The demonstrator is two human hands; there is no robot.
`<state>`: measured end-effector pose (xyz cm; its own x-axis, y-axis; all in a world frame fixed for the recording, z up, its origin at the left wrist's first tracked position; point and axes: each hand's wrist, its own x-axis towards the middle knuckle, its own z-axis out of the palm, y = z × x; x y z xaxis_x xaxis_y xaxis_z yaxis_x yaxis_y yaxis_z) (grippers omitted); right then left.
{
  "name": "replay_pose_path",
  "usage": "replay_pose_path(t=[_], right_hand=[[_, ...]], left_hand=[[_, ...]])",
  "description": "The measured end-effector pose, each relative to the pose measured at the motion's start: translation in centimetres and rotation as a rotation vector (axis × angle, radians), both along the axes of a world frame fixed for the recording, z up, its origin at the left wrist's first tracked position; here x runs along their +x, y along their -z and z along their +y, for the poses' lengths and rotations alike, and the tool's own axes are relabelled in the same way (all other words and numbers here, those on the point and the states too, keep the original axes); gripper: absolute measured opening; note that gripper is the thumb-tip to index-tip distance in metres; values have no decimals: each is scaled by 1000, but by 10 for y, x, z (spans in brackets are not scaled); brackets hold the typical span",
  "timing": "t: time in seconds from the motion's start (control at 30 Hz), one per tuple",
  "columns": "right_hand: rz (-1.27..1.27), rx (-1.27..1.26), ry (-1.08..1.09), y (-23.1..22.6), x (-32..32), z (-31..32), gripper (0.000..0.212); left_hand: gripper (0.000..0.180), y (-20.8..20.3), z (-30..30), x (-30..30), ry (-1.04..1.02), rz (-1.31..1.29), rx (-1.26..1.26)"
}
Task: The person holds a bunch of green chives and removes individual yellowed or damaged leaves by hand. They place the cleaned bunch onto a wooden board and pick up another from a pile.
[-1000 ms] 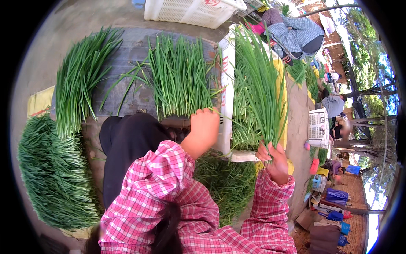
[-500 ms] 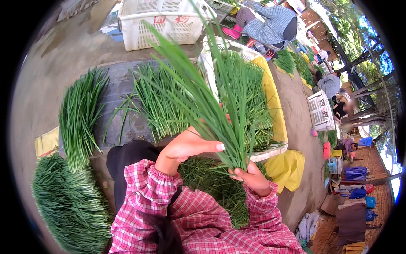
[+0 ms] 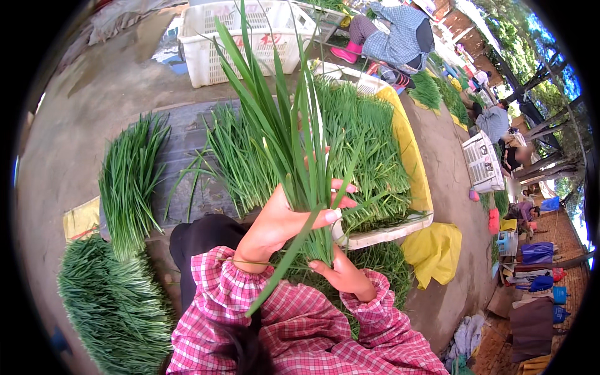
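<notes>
white crate [image 3: 205,59], yellow cloth [image 3: 434,253], co-worker [image 3: 400,39] in pink boots [image 3: 345,54], brick wall [image 3: 565,232], trees [image 3: 545,89]

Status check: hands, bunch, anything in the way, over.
Left-hand grip around long, flat-leaved green bunch; right-hand grip at its lower end. Tips fanned. Possibly in the way: one stray green leaf drooping before pink-and-white checked cloth.

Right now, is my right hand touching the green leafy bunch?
Touching: in the head view, your right hand grips the green leafy bunch near its lower end, between thumb and fingers.
</notes>
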<state>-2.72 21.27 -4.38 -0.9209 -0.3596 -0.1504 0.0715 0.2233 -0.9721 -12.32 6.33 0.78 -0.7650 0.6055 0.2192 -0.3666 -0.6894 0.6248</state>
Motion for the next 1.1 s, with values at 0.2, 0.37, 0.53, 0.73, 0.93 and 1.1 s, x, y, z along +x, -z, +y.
replay_pose_path(t=[0.2, 0.37, 0.53, 0.73, 0.93, 1.1], right_hand=[[140, 57, -10, 11, -6, -7, 44], [203, 51, -56, 8, -21, -12, 37], [311, 22, -104, 8, -49, -39, 55], [321, 73, 125, 35, -54, -19, 64], [77, 16, 236, 76, -18, 6, 48], [23, 74, 331, 92, 6, 16, 38]], left_hand=[[57, -3, -7, -1, -129, 23, -167], [40, -16, -22, -2, -169, 14, -279], [25, -48, -58, -6, -492, 63, -406], [19, -33, -118, -37, -931, 178, -391], [20, 45, -150, -62, -1297, 223, -633], [28, 122, -157, -79, -1288, 140, -820]])
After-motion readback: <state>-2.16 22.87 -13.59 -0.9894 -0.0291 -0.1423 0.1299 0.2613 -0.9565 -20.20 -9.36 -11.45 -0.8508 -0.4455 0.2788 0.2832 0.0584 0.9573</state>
